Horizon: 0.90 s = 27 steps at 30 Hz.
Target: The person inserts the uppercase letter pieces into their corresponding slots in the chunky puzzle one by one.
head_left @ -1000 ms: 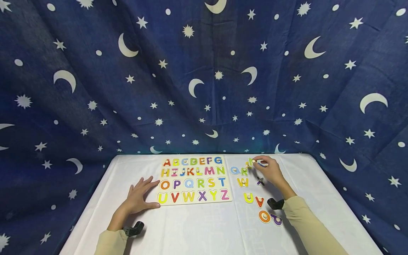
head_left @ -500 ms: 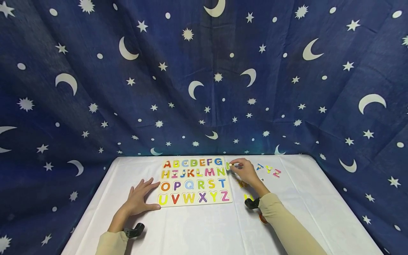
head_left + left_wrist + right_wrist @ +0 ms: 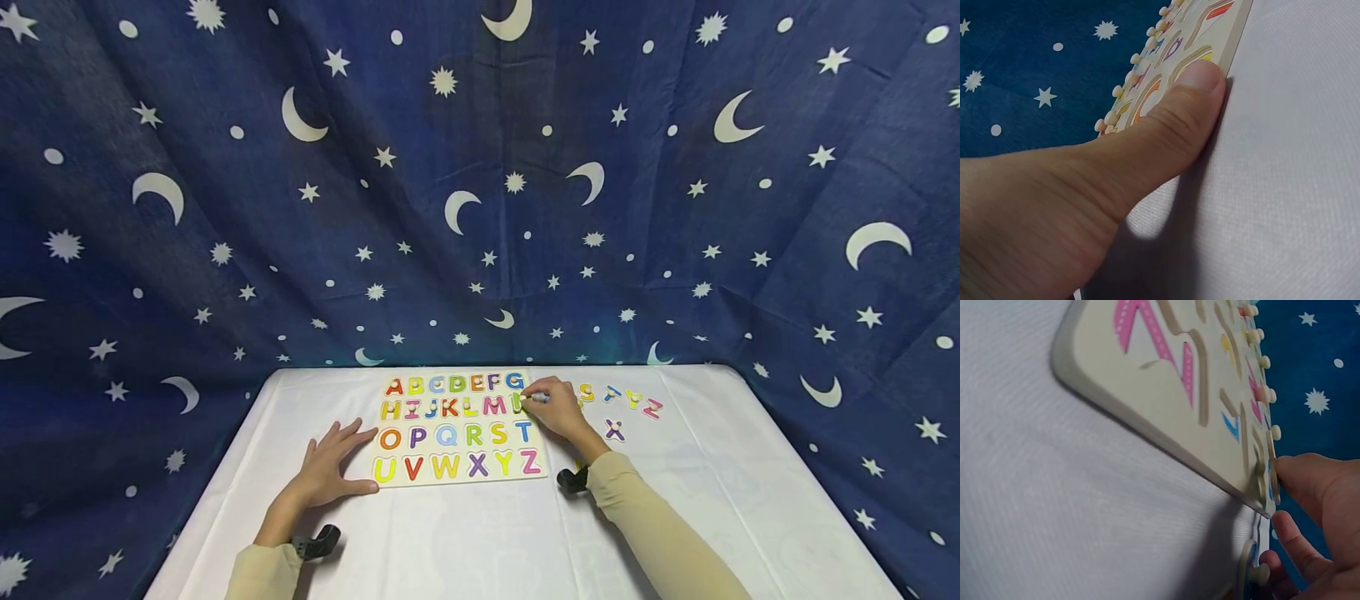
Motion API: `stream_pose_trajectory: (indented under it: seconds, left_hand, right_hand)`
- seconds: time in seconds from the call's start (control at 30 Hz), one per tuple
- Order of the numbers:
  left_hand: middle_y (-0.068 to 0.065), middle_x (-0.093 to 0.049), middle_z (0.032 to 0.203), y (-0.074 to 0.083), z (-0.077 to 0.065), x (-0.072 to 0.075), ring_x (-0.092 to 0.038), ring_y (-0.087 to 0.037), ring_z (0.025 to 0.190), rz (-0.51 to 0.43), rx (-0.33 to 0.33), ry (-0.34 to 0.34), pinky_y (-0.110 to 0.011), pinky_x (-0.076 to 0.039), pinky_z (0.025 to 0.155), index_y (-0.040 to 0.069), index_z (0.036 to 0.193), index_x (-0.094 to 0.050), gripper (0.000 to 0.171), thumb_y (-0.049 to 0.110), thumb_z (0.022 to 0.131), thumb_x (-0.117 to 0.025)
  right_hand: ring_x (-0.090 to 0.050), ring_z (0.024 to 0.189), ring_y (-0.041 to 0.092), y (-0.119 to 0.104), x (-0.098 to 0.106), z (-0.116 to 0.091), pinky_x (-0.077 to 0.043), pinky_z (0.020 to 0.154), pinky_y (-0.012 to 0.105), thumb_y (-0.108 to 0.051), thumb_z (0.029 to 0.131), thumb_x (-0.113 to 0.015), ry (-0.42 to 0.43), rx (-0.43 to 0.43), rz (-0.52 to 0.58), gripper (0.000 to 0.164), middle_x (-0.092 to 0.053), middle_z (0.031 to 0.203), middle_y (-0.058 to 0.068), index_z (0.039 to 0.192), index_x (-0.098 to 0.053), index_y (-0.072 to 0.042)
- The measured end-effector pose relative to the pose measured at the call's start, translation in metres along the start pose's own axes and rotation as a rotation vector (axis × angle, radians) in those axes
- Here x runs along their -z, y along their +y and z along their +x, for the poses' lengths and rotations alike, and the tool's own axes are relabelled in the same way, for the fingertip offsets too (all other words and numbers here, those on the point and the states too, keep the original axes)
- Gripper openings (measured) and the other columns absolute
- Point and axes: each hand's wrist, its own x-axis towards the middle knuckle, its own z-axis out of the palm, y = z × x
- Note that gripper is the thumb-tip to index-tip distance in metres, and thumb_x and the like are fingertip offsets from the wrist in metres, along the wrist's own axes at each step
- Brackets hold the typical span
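Observation:
A pale alphabet puzzle board (image 3: 432,451) lies on the table, its two upper rows holding knobbed letter pieces. Its two lower rows show printed recesses without pieces. At the left edge my left hand (image 3: 330,467) rests with fingers spread; in the left wrist view the thumb (image 3: 1179,112) touches the board's corner. Between thumb and fingers my right hand (image 3: 561,410) pinches the green letter N piece (image 3: 517,404) by its knob, over the N recess at the end of the second row. Seen from the right wrist, this piece (image 3: 1274,469) stands tilted at the board.
Right of the board lie loose letter pieces: an S (image 3: 587,392), a T (image 3: 612,393), a Y (image 3: 633,398), a Z (image 3: 652,408) and an X (image 3: 614,429). Others are mostly hidden under my right hand and forearm. A starry blue curtain (image 3: 480,275) hangs behind the white table (image 3: 465,550).
My right hand has carried the N piece leftward from the loose letters to the board's second row. My left hand has stayed at the board's left edge.

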Motion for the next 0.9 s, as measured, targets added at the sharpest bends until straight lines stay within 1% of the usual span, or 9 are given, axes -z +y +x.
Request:
stream_pose_trajectory:
  seconds: [0.07,0.13,0.3,0.47,0.9]
  left_hand:
    - [-0.022,-0.036,0.162,0.0004,-0.0001,0.0004,-0.015,-0.052,0.152,0.009,-0.006,0.002,-0.078,-0.001,0.116,0.017,0.148,-0.056,0.098,0.054,0.065,-0.092]
    - [-0.022,-0.037,0.161,0.0011,-0.0003,0.0009,-0.016,-0.053,0.151,0.011,-0.010,0.005,-0.078,-0.002,0.116,0.016,0.148,-0.056,0.098,0.054,0.065,-0.092]
    - [-0.022,-0.037,0.161,0.0026,-0.0014,0.0024,-0.016,-0.053,0.151,0.017,-0.010,-0.004,-0.078,-0.002,0.115,0.017,0.149,-0.055,0.098,0.054,0.066,-0.092]
    - [-0.022,-0.037,0.161,0.0029,-0.0018,0.0023,-0.016,-0.052,0.152,0.014,-0.003,-0.006,-0.078,-0.001,0.115,0.017,0.148,-0.055,0.098,0.053,0.066,-0.093]
    - [-0.022,-0.036,0.162,-0.0029,0.0003,0.0001,-0.014,-0.052,0.152,0.006,-0.008,0.003,-0.078,0.000,0.115,0.016,0.149,-0.055,0.098,0.054,0.066,-0.092]
  right_hand:
    - [-0.057,0.113,0.032,-0.0005,-0.0013,-0.0009,-0.036,0.106,0.053,-0.013,0.083,-0.083,-0.002,-0.013,-0.022,0.009,-0.071,0.112,0.010,0.093,-0.082,-0.012]
    - [-0.055,0.113,0.033,-0.0004,-0.0028,-0.0010,-0.039,0.101,0.053,-0.014,0.082,-0.084,0.002,-0.026,-0.040,0.009,-0.071,0.113,0.010,0.091,-0.082,-0.013]
    - [-0.052,0.114,0.034,-0.0014,-0.0060,-0.0002,-0.038,0.098,0.054,-0.017,0.082,-0.085,-0.008,-0.056,-0.069,0.008,-0.069,0.116,0.009,0.089,-0.082,-0.016]
    - [-0.052,0.113,0.032,-0.0016,-0.0082,0.0013,-0.038,0.094,0.054,-0.019,0.083,-0.085,-0.017,-0.055,-0.103,0.006,-0.068,0.115,0.008,0.088,-0.083,-0.017]
    - [-0.052,0.115,0.032,-0.0038,-0.0085,0.0004,-0.037,0.096,0.056,-0.018,0.083,-0.085,-0.006,-0.064,-0.102,0.005,-0.069,0.114,0.007,0.088,-0.083,-0.017]
